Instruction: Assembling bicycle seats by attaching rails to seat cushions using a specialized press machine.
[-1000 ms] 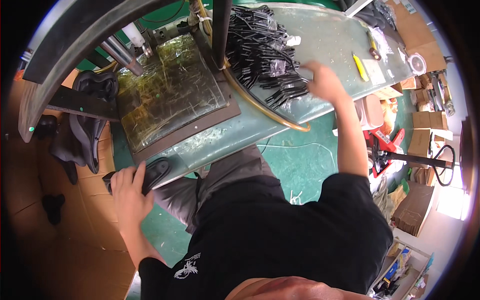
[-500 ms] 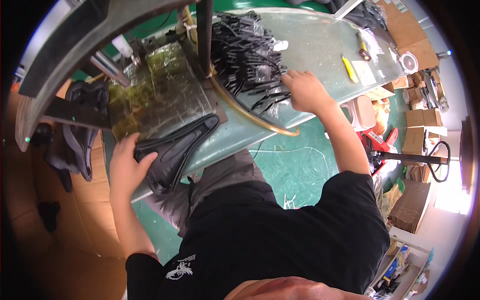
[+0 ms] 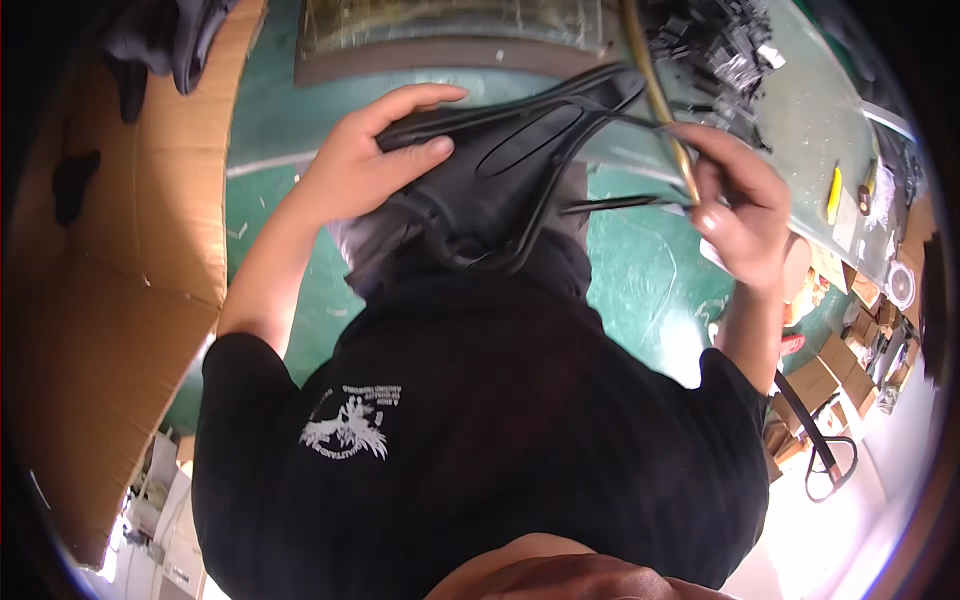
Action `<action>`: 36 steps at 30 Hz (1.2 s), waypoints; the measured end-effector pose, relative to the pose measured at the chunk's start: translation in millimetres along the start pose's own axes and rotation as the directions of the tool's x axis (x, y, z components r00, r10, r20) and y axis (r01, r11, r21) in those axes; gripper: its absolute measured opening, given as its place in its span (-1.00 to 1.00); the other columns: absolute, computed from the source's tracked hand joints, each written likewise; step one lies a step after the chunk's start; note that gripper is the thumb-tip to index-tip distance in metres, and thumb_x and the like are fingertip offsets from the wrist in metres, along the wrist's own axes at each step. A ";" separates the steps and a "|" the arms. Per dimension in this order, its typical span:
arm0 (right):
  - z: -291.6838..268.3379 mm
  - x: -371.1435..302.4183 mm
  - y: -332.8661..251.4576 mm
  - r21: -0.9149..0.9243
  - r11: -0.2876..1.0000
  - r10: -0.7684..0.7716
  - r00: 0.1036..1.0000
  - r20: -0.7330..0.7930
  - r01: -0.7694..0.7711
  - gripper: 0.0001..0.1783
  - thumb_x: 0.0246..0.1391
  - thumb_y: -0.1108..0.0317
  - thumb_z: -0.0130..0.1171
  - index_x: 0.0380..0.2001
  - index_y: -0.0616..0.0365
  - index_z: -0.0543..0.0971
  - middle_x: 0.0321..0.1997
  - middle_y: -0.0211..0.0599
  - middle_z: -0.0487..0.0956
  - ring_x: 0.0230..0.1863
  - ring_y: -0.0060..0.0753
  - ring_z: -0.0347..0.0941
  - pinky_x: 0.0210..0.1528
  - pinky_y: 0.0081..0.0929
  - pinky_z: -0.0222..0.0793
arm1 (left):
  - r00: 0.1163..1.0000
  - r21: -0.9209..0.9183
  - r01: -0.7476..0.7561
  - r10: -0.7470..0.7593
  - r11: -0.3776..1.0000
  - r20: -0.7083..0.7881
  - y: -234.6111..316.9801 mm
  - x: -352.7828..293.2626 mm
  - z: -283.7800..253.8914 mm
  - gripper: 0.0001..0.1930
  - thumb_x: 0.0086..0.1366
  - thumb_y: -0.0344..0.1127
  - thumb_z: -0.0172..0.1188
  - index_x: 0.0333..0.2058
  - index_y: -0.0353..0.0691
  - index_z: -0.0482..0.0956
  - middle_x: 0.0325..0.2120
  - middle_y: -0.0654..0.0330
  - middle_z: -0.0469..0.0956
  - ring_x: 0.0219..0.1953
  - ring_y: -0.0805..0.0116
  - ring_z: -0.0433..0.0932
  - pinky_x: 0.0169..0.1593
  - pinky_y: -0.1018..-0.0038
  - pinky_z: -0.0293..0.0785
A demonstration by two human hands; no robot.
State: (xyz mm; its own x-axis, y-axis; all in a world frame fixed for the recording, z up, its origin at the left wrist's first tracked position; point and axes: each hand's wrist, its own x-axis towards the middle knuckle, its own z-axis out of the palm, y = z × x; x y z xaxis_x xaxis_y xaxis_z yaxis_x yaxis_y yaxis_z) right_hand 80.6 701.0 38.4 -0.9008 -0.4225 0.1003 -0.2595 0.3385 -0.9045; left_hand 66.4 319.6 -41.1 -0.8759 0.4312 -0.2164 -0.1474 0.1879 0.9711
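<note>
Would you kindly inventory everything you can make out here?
Workbench: one, greenish, across top
Saddle: one, black, upper centre
Thin rod piece: count unclear, black, right of saddle
Rod pile: one, black, upper right
Taped board: one, yellowish-brown, top centre
Hose: one, amber, beside rod pile
Cutter-like tool: one, yellow, right on workbench
Large carton: one, brown, left
Moulded pieces: several, dark, upper left
Smaller boxes: several, brown, far right
Floor: one, green, below
T-shirt: one, black, lower centre
Trousers: one, grey, under saddle
Left hand: one, bare, gripping saddle
Right hand: one, bare, holding thin rod piece
</note>
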 end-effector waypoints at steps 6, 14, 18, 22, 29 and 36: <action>76.3 4.6 7.1 -0.109 0.982 -0.141 0.985 0.100 0.152 -0.79 0.14 0.53 0.43 -0.13 0.29 0.76 -0.56 -0.33 0.51 -0.60 -0.49 0.37 -0.56 -0.46 0.25 | 0.974 -0.144 -0.103 0.130 0.984 0.185 -23.1 -22.0 1.4 -0.30 0.50 0.14 0.16 0.29 -0.41 0.48 0.21 0.08 0.52 0.26 0.29 0.50 0.35 0.37 0.34; 80.8 11.9 6.6 -0.195 0.950 -0.205 0.957 0.205 0.245 -0.81 0.07 0.49 0.49 -0.20 0.22 0.78 -0.59 -0.36 0.49 -0.64 -0.43 0.37 -0.61 -0.43 0.23 | 0.973 -0.194 -0.096 0.133 0.976 0.188 -29.6 -33.7 0.5 -0.41 0.45 -0.06 0.16 0.27 -0.41 0.47 0.22 0.04 0.48 0.29 0.26 0.46 0.37 0.34 0.30; 81.6 17.1 3.1 -0.217 0.935 -0.236 0.950 0.204 0.280 -0.80 0.03 0.48 0.50 -0.22 0.18 0.78 -0.61 -0.39 0.45 -0.66 -0.38 0.37 -0.63 -0.40 0.23 | 0.975 -0.199 -0.090 0.127 0.976 0.184 -26.2 -35.8 6.6 -0.41 0.44 -0.06 0.15 0.26 -0.42 0.47 0.22 0.02 0.47 0.28 0.22 0.46 0.37 0.32 0.30; 90.1 27.5 0.1 -0.206 0.837 -0.440 0.847 0.298 0.507 -0.72 -0.05 0.42 0.53 -0.21 0.24 0.76 -0.61 -0.41 0.36 -0.68 -0.41 0.31 -0.64 -0.42 0.15 | 0.954 -0.174 -0.181 0.215 0.968 0.208 -28.7 -34.5 12.5 -0.54 0.48 -0.23 0.17 0.26 -0.29 0.53 0.14 0.13 0.58 0.19 0.34 0.53 0.28 0.38 0.40; 102.2 30.2 1.3 -0.227 0.815 -0.477 0.840 0.259 0.533 -0.74 -0.11 0.37 0.54 -0.30 0.17 0.76 -0.60 -0.41 0.39 -0.68 -0.41 0.33 -0.64 -0.39 0.17 | 0.941 -0.035 -0.217 0.219 0.976 0.257 -19.5 -31.1 12.9 -0.36 0.40 -0.04 0.08 0.26 -0.47 0.51 0.16 -0.05 0.53 0.24 0.13 0.49 0.36 0.28 0.30; 98.3 30.3 -7.2 -0.244 0.777 -0.527 0.812 0.253 0.580 -0.74 -0.12 0.33 0.55 -0.32 0.13 0.75 -0.59 -0.42 0.40 -0.66 -0.37 0.35 -0.63 -0.38 0.20 | 0.904 -0.014 -0.329 0.319 0.944 0.283 -11.7 -19.0 12.8 -0.40 0.34 -0.12 0.14 0.21 -0.49 0.54 0.09 -0.10 0.56 0.16 0.07 0.53 0.30 0.26 0.36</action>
State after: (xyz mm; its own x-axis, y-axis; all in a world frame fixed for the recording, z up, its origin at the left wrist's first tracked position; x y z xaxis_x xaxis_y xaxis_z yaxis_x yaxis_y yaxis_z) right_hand 89.4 603.1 7.1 -0.5064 -0.7338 0.4529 -0.8093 0.2230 -0.5434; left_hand 90.7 320.5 -49.7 -0.7092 0.6998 0.0859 0.1429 0.0233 0.9895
